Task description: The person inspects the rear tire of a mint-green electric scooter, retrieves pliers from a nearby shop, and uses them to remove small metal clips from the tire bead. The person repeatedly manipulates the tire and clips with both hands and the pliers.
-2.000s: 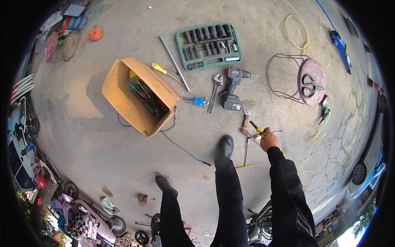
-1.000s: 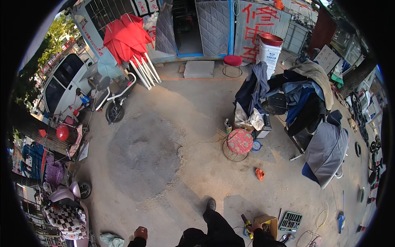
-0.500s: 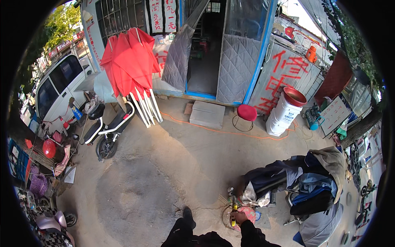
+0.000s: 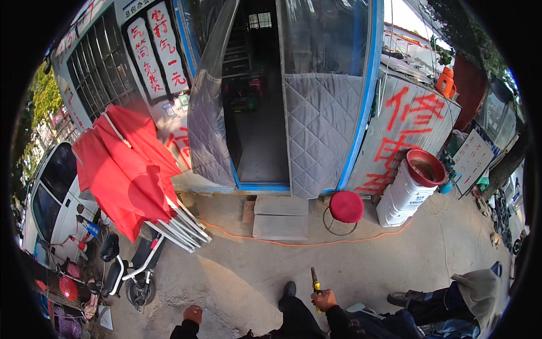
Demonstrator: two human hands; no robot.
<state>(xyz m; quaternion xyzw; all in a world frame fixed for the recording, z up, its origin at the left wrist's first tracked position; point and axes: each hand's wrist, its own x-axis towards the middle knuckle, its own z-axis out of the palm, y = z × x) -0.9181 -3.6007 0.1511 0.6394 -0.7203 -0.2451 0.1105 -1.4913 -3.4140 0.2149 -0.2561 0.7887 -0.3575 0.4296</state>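
Note:
My right hand [image 4: 325, 300], in a dark sleeve, is wrapped round a slim tool [image 4: 315, 279] with a yellow-and-black grip and a dark, narrowing tip pointing away from me. Its exact kind is too small to tell. On the other side, my left hand [image 4: 193, 314] hangs low with curled fingers, and nothing shows in it. Between them, one of my dark shoes [image 4: 289, 288] is set forward on the concrete. Dark blue cloth [image 4: 389, 326] lies just right of my right forearm.
Ahead, a low grey step [image 4: 280, 225] fronts a blue-framed doorway with quilted curtains [image 4: 317, 130]. An orange cord [image 4: 271, 242] crosses the ground. Right stand a red stool [image 4: 346, 207] and white buckets [image 4: 401, 195]; left, a folded red canopy [image 4: 127, 175] and scooter [image 4: 135, 271]. A dark shoe [image 4: 398, 298] shows right.
The doorway, step and stool are now nearer. My left hand has come into view. The tool stays in my right hand, and the red-topped item beneath it has left view.

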